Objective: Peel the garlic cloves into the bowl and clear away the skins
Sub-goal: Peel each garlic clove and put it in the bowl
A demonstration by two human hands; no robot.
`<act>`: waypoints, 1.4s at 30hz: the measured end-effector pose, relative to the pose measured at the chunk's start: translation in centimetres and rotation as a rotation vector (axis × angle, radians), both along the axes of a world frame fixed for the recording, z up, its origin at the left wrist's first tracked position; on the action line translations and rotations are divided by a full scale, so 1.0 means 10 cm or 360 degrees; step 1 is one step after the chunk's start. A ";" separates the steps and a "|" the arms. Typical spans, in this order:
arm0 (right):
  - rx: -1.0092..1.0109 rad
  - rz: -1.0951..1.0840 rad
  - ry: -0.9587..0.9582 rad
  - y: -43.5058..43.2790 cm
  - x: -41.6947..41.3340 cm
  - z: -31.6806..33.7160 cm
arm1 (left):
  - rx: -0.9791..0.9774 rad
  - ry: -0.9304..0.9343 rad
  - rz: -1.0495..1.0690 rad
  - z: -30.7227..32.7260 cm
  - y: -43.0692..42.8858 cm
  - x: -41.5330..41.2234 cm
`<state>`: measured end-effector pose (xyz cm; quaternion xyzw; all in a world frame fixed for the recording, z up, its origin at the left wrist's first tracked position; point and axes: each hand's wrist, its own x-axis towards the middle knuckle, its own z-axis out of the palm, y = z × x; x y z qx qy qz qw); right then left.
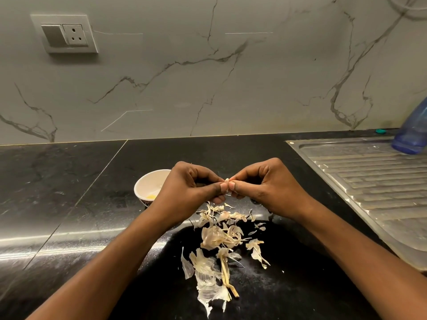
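Thumbs and forefingers of both hands are pinching one small garlic clove [227, 181] between them, the left hand [191, 188] and right hand [265, 188] meeting tip to tip above the black counter [69, 204]. Papery skins [219, 245] are lying scattered on the counter just below the hands. Behind the left hand a white bowl [147, 183] is sitting, partly hidden. A steel drainboard [369, 181] is lying off to the right.

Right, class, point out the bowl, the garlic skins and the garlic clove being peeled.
bowl [149, 182], head view, its white inner wall.
garlic skins [213, 236], head view, the large pale piece mid-pile.
garlic clove [227, 180], head view, its exposed pale tip.
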<state>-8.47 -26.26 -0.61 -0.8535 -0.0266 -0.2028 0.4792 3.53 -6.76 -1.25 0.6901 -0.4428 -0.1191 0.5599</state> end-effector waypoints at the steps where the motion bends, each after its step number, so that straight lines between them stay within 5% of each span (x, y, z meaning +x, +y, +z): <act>1: 0.0011 -0.0014 -0.0017 0.01 0.00 0.00 | -0.0009 0.0002 -0.0002 0.00 0.00 0.00; 12: 0.0289 0.0021 -0.0019 0.00 0.00 0.03 | -0.0120 0.0238 -0.0080 0.06 0.02 0.01; 42: 0.0161 -0.0102 -0.0085 0.08 0.00 0.01 | -0.0071 0.0317 -0.0062 0.08 0.00 -0.07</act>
